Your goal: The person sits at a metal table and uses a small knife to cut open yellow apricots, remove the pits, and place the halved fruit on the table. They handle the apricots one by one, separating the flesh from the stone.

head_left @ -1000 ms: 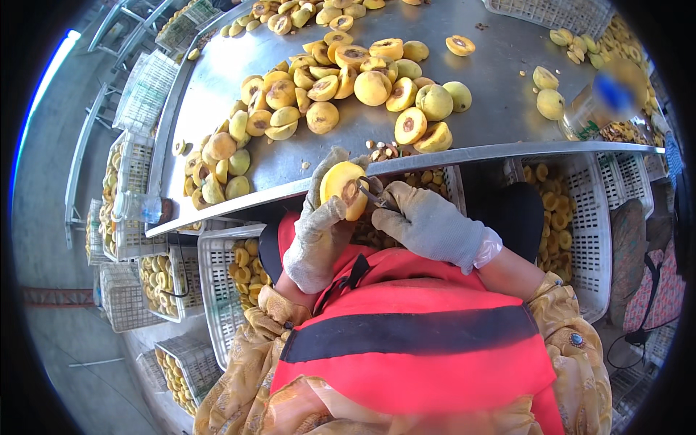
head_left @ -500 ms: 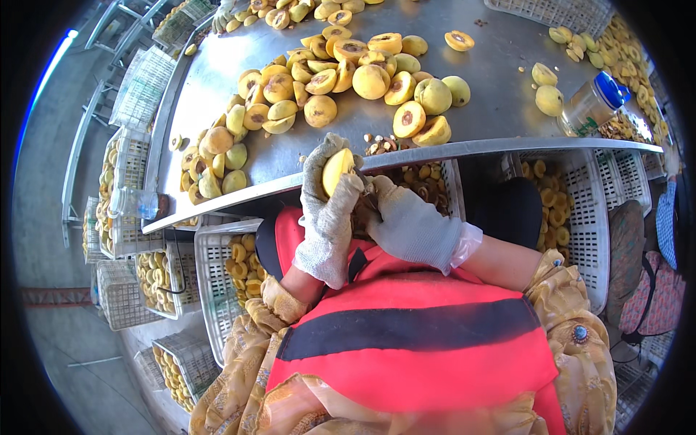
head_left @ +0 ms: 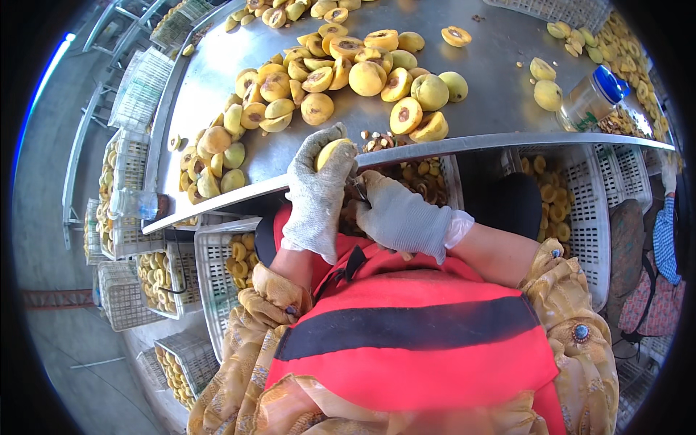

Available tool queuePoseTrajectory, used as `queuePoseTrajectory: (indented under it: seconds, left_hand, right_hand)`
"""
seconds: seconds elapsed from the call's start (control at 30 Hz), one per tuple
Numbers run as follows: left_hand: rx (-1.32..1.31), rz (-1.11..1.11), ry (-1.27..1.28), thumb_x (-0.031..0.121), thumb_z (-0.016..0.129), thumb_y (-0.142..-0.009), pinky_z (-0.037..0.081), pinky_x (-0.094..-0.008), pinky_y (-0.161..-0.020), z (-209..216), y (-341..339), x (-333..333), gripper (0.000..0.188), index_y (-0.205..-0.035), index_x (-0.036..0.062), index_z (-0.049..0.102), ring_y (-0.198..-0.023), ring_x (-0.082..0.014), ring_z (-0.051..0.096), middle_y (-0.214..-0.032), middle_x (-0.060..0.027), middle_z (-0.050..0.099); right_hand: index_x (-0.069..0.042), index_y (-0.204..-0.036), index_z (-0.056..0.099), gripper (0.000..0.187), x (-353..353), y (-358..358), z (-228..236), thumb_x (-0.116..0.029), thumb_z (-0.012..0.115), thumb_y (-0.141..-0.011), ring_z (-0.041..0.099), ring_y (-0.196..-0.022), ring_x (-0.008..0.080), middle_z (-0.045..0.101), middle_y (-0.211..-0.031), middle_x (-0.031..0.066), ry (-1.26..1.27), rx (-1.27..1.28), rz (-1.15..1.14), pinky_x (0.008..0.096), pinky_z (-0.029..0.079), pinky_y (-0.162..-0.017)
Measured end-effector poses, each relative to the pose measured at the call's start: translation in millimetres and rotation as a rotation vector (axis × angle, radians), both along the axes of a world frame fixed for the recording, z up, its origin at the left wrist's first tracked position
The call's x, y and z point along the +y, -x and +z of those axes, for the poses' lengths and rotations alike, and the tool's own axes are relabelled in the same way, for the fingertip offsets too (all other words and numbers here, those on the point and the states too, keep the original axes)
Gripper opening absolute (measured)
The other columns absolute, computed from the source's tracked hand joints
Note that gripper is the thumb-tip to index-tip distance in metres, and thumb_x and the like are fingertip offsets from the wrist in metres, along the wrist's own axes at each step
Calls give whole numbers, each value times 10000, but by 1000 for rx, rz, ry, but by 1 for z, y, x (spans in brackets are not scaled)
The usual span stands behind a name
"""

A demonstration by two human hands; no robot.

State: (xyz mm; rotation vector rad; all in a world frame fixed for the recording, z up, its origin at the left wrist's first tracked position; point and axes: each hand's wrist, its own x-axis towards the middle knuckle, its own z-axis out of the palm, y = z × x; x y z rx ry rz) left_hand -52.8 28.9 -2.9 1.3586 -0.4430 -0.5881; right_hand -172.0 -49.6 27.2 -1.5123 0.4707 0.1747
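Observation:
Gloved in grey-white knit, my left hand (head_left: 316, 199) is closed around a yellow peach half (head_left: 333, 153) just in front of the table's edge. My right hand (head_left: 409, 221), gloved too, is closed on a small metal tool (head_left: 360, 190) whose tip meets the far side of the fruit; most of the tool is hidden by the fingers. Beyond my hands, a heap of halved peaches (head_left: 317, 109) spreads over the metal table (head_left: 500, 94), many showing brown pit hollows. Small pits and scraps (head_left: 378, 141) lie by the table edge.
Below the table edge, white plastic crates (head_left: 210, 283) of peach halves stand left and right of my lap, with a crate of dark scraps (head_left: 455, 181) between. A clear jar with a blue lid (head_left: 591, 98) lies at right; another jar (head_left: 136, 204) is at left. A person's blue sleeve (head_left: 665, 232) shows far right.
Both hands have shifted slightly, the left one turning so its fingers cover more of the peach half. The tool stays against the fruit. At far right a person's gloved hand has come into view.

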Motion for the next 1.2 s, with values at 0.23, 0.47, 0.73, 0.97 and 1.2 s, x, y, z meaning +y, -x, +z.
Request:
queuePoseTrajectory:
  seconds: [0.23, 0.47, 0.73, 0.97, 1.2]
  left_hand:
    - [-126, -48, -129, 127, 669, -855, 505, -242, -731, -3, -14, -3, 265, -1073, -24, 654, -802, -107, 606, -947, -75, 674]
    - [-580, -198, -211, 88, 679, -850, 522, -271, -766, -13, -19, 0, 230, -1053, -16, 653, -837, -116, 621, -958, -66, 687]
    - [-91, -405, -469, 152, 649, -866, 469, -231, -599, 14, -24, -9, 202, -1007, 12, 682, -701, -85, 560, -859, -34, 659]
    - [-141, -420, -111, 134, 686, -853, 511, -268, -751, -14, -24, 3, 222, -1029, -1, 668, -836, -100, 599, -928, -53, 678]
    - [-398, -298, -56, 173, 698, -860, 507, -287, -818, -11, -12, -3, 280, -1067, -7, 638, -894, -128, 617, -974, -69, 678]
  right_hand:
    - [18, -911, 494, 205, -3, 0, 5, -187, 487, -907, 528, -397, 176, 532, -593, 92, -28, 55, -23, 299, 417, -293]
    - [18, -780, 532, 235, -13, -6, -32, -193, 478, -870, 515, -379, 206, 545, -576, 117, -106, 83, 128, 316, 371, -281]
    - [-33, -741, 503, 208, -13, 4, -3, -200, 497, -865, 458, -362, 116, 487, -553, 44, -135, 181, 84, 248, 313, -245]
    - [-49, -787, 485, 174, -19, 8, -12, -200, 499, -872, 406, -358, 76, 454, -559, 16, -425, 132, 108, 239, 312, -261]
    - [-89, -748, 488, 158, -22, 10, -13, -177, 497, -879, 404, -357, 77, 457, -555, 6, -609, 89, 126, 242, 329, -294]
